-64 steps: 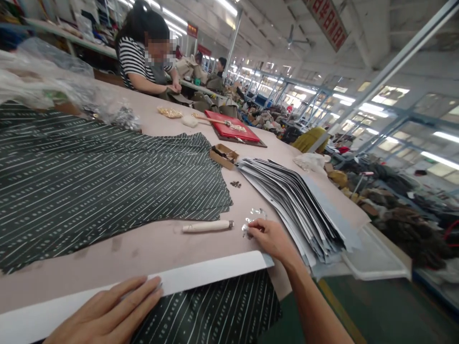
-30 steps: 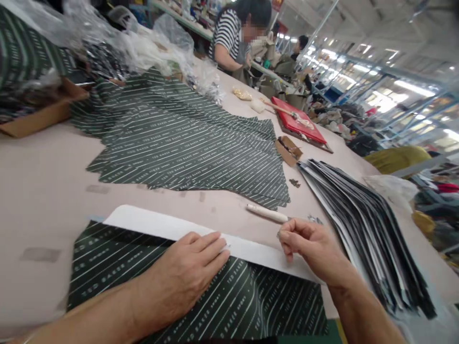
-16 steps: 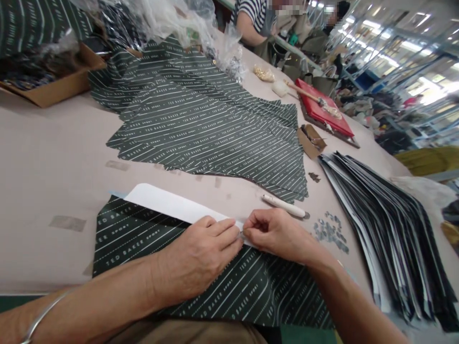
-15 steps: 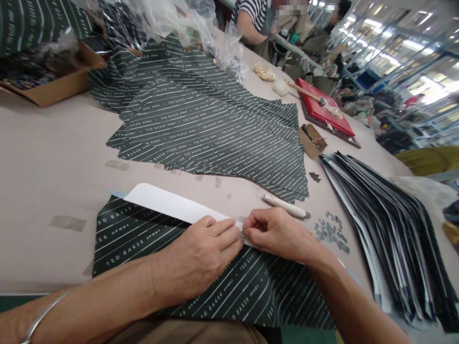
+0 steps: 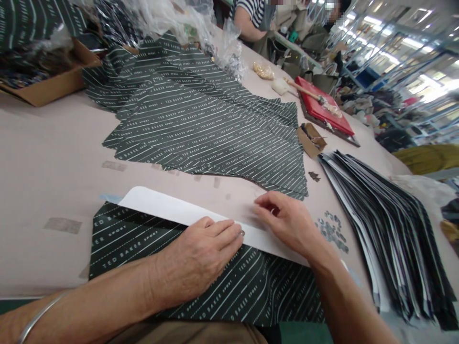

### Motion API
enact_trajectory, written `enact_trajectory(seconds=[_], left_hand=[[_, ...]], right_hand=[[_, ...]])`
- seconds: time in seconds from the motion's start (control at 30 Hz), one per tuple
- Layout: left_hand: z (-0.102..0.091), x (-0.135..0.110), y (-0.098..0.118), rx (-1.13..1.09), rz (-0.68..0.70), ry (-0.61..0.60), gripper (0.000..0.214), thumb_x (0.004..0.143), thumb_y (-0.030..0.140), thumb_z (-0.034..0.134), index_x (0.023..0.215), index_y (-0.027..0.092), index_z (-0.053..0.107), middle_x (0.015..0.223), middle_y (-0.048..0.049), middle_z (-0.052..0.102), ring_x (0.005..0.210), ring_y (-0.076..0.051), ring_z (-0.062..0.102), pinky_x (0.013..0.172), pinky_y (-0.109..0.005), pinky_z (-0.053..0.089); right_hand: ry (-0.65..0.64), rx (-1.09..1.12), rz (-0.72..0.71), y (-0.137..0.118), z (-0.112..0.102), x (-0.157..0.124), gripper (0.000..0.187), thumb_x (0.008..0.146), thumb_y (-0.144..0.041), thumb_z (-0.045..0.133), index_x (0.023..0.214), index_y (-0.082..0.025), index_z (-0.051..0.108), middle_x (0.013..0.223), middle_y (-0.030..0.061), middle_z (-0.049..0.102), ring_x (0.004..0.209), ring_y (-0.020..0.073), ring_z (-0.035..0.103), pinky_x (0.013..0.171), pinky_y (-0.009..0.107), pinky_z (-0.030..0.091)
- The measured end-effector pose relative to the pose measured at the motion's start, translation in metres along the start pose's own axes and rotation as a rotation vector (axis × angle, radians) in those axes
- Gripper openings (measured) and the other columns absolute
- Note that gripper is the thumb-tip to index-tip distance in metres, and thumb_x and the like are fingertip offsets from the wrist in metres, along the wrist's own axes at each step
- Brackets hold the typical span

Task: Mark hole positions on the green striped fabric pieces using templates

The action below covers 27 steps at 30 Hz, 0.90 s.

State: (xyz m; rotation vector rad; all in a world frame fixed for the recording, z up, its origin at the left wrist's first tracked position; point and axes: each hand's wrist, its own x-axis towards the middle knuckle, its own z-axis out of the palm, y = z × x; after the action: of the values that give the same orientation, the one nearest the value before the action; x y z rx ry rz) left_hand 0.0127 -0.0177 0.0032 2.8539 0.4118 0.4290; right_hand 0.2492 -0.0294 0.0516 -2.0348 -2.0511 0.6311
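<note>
Our flat left hand (image 5: 210, 248) presses a smooth strip (image 5: 158, 204) and stripy cloth (image 5: 129, 248). We can't tell if our right hand (image 5: 292, 222) grips. Pink tabletop (image 5: 46, 172), bright room (image 5: 405, 55).

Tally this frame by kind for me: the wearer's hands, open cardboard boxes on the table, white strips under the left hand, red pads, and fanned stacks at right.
Hands: 2 (left hand, right hand)
Open cardboard boxes: 2 (large box, small box)
White strip: 1
Red pad: 1
Fanned stack: 1
Total: 7
</note>
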Motion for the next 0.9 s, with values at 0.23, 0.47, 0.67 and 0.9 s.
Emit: enact_trajectory(seconds=[0.23, 0.47, 0.67, 0.9], left_hand=[[0.001, -0.002, 0.0, -0.01, 0.002, 0.036, 0.031, 0.1, 0.02, 0.049, 0.129, 0.013, 0.056, 0.128, -0.006, 0.064, 0.117, -0.024, 0.056, 0.081, -0.039, 0.044], [-0.006, 0.005, 0.002, -0.042, -0.03, 0.004, 0.024, 0.098, 0.02, 0.053, 0.121, 0.017, 0.058, 0.114, -0.0075, 0.066, 0.105, -0.021, 0.059, 0.084, -0.035, 0.047], [-0.014, 0.014, 0.001, -0.071, -0.04, -0.135, 0.011, 0.1, 0.021, 0.051, 0.106, 0.017, 0.06, 0.102, -0.005, 0.063, 0.094, -0.021, 0.058, 0.08, -0.036, 0.05], [-0.003, 0.007, -0.002, -0.029, 0.019, 0.01, 0.02, 0.1, 0.017, 0.048, 0.117, 0.016, 0.06, 0.108, -0.0079, 0.066, 0.101, -0.021, 0.06, 0.089, -0.035, 0.051]], right_hand=[[0.279, -0.081, -0.046, 0.052, 0.02, -0.016, 0.024, 0.095, -0.035, 0.056, 0.109, -0.019, 0.068, 0.118, 0.0147, 0.068, 0.115, 0.031, 0.06, 0.102, 0.051, 0.045], [0.979, 0.91, 0.085, 0.018, 0.002, -0.033, 0.016, 0.094, -0.036, 0.059, 0.106, -0.025, 0.06, 0.098, 0.0021, 0.064, 0.091, 0.0188, 0.064, 0.092, 0.043, 0.051], [0.861, 1.508, 0.142, -0.025, 0.011, -0.049, 0.039, 0.093, -0.044, 0.055, 0.064, -0.023, 0.04, 0.057, -0.0076, 0.029, 0.049, 0.0111, 0.036, 0.058, 0.028, 0.045], [0.884, 1.58, 0.145, -0.033, 0.038, -0.035, 0.06, 0.101, -0.048, 0.044, 0.06, -0.019, 0.01, 0.045, -0.0088, 0.003, 0.036, 0.009, 0.008, 0.043, 0.024, 0.026]])
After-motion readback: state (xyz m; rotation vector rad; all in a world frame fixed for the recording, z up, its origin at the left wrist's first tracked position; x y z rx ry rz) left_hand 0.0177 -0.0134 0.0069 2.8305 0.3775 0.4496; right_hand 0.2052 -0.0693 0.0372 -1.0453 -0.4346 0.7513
